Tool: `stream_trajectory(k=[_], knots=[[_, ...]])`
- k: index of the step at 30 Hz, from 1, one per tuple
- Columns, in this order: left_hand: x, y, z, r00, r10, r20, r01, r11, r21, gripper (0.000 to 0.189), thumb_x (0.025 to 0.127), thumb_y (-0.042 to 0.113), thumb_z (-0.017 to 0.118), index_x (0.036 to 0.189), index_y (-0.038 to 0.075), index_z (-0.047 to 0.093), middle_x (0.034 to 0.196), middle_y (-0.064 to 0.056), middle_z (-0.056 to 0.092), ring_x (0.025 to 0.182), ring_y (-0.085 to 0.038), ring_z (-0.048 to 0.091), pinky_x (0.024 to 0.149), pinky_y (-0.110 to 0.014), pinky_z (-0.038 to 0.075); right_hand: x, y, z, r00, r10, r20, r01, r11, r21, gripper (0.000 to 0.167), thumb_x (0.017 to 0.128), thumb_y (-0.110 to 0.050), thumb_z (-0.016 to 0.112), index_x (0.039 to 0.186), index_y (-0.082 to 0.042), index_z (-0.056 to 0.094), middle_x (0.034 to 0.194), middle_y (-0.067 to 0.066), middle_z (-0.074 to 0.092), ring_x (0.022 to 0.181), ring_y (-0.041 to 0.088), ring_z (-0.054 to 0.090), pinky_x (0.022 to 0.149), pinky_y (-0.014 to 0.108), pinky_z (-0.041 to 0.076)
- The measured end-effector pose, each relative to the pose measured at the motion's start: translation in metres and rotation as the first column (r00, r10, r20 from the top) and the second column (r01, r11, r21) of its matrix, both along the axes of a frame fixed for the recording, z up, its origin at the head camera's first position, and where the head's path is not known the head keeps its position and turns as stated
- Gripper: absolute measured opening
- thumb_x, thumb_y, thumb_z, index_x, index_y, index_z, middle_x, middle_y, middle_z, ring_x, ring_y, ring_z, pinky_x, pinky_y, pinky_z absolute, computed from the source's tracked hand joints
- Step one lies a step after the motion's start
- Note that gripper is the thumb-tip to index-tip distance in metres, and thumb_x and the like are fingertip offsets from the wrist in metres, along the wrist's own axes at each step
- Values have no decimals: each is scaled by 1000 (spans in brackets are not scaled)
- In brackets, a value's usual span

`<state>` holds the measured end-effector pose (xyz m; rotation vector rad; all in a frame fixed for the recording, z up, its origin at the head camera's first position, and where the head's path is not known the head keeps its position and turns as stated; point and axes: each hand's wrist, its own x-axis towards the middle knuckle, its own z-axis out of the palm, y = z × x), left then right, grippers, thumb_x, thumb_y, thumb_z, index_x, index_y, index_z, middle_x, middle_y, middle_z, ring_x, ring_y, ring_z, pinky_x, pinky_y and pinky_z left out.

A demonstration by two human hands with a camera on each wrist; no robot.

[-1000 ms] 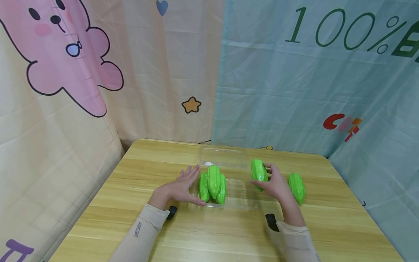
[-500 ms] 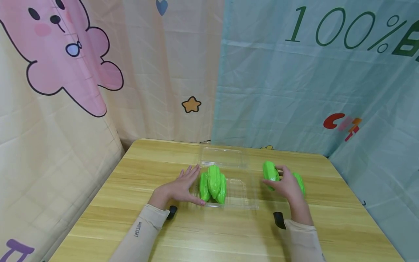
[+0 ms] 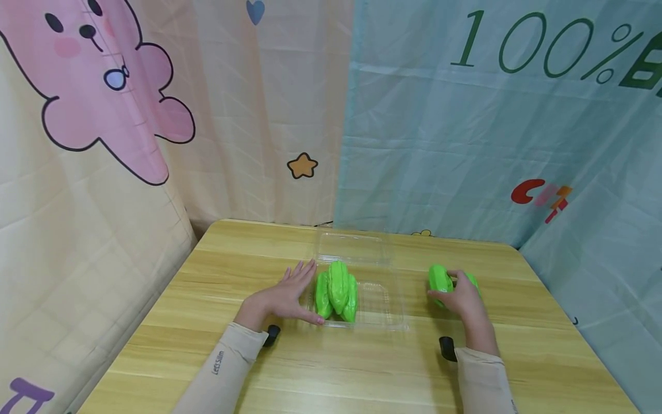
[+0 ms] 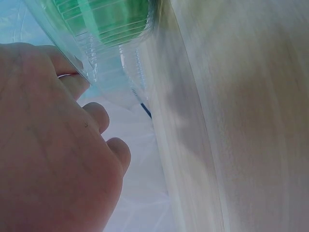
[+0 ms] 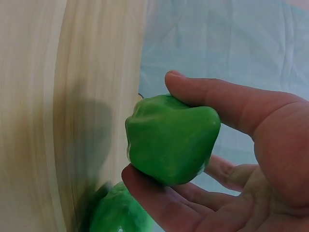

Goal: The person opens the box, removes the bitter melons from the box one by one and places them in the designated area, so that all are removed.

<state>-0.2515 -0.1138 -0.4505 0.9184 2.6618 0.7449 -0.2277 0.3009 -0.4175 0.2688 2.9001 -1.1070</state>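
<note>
A green ridged star fruit is pinched between the thumb and fingers of my right hand, to the right of a clear plastic box. The right wrist view shows that star fruit close up, beside the tabletop. Partly hidden behind the hand is another star fruit; it also shows at the bottom of the right wrist view. My left hand spreads its fingers and thumb along the left side of the clear plastic box. Three star fruits lie bunched in its left half.
The clear lid of the box lies folded back behind it on the wooden table. Printed curtains hang right behind the table and along both sides.
My right hand has moved right with its star fruit, away from the box and up to the other star fruit. My left hand keeps its place.
</note>
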Motion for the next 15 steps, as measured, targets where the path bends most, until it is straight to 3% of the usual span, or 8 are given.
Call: stream_trajectory(k=[15], knots=[[1, 0, 1, 1000, -4, 0, 4, 1000, -8, 133, 76, 70, 75, 161, 4, -5, 167, -12, -11, 151, -36, -14, 120, -54, -6, -3, 16, -7, 999, -24, 22, 23, 998, 65, 86, 89, -21, 76, 148, 14, 24, 136, 43, 38, 118, 53, 45, 97, 64, 42]])
